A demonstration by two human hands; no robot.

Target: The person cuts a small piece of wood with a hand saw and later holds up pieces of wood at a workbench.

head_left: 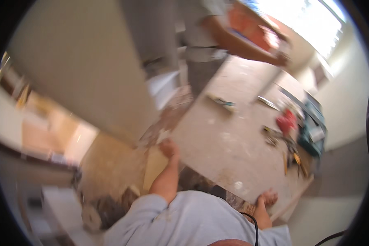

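My left hand (168,149) reaches forward beside the left edge of a pale, dusty work surface (217,139). Its fingers look curled but are smeared by motion, and a whitish patch shows at their tips. A light yellowish panel (152,167) lies just left of that forearm; whether the hand touches it I cannot tell. Over the near right part of the surface is my right hand (268,197), its fingers apart and nothing seen in them. Farther off on the same surface lies a blurred white and green tool (222,102).
Across the surface a co-worker's arm (246,47) holds a reddish-orange box-like thing (250,26). At the right are a red bundle (287,122), a teal tool bag (311,133) and several yellow and black hand tools (293,158). A large beige panel (86,69) stands at the left.
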